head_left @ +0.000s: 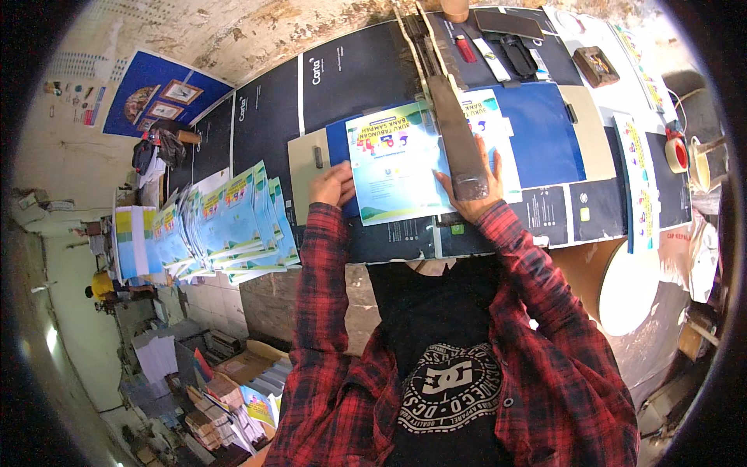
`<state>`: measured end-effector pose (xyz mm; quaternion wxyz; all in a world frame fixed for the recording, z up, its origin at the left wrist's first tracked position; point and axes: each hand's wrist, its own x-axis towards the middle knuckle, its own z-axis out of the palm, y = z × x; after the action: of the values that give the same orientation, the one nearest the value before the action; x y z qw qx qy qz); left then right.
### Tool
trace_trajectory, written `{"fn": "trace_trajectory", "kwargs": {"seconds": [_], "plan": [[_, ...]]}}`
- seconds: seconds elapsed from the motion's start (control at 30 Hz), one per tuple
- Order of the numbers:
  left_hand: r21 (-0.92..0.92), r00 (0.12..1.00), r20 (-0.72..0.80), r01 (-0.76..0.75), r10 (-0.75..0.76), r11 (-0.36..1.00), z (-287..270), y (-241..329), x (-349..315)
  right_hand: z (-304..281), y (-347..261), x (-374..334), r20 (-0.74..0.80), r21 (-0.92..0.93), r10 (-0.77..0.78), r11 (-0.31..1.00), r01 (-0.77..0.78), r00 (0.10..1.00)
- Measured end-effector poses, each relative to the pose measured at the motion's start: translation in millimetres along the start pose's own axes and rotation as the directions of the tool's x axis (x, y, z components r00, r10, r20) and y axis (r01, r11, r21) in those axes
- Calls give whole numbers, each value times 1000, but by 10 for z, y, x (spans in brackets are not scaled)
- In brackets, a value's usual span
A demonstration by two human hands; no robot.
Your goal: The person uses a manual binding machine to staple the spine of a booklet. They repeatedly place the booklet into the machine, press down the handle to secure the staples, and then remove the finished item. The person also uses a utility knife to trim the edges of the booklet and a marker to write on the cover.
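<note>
A printed cover sheet [397,183], light blue, white and green, lies spread on a blue board [545,128]. The long dark metal arm [453,128] of what looks like a long-reach stapler runs across it from the far side. My left hand [333,185] is closed at the sheet's left edge, fingers curled, fingertips partly hidden. My right hand [478,191] rests on the sheet's right part, thumb and fingers spread on either side of the arm's rounded near end. That end covers part of the palm.
A fanned pile of similar covers [233,218] stands at the table's left end. A red lighter [465,48], a black tray [517,56] and a small brown box [595,66] lie far right. Tape [677,154] and a narrow printed stack [640,187] sit at the right edge.
</note>
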<state>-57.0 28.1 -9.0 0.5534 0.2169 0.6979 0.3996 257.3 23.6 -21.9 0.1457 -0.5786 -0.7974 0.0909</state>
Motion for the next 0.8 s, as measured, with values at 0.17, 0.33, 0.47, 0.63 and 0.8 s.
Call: {"fn": "trace_trajectory", "kwargs": {"seconds": [0.17, 0.33, 0.47, 0.63, 0.8], "plan": [[675, 452, 203, -707, 868, 211, 520, -174, -382, 349, 156, -8, -59, 52, -76, 996, 79, 995], [796, 497, 441, -601, 748, -69, 1110, -483, -575, 354, 241, 68, -69, 227, -101, 967, 114, 992], [782, 498, 412, -623, 763, -17, 1192, -527, -556, -18, 888, 256, 6, 382, -78, 922, 70, 997], [787, 520, 368, -616, 771, 39, 1168, -558, -512, -2331, -528, 785, -5, 577, 188, 802, -151, 982], [810, 508, 367, -587, 779, 1, 1155, -557, -534, -1953, -746, 716, 129, -326, -375, 858, 397, 918]]}}
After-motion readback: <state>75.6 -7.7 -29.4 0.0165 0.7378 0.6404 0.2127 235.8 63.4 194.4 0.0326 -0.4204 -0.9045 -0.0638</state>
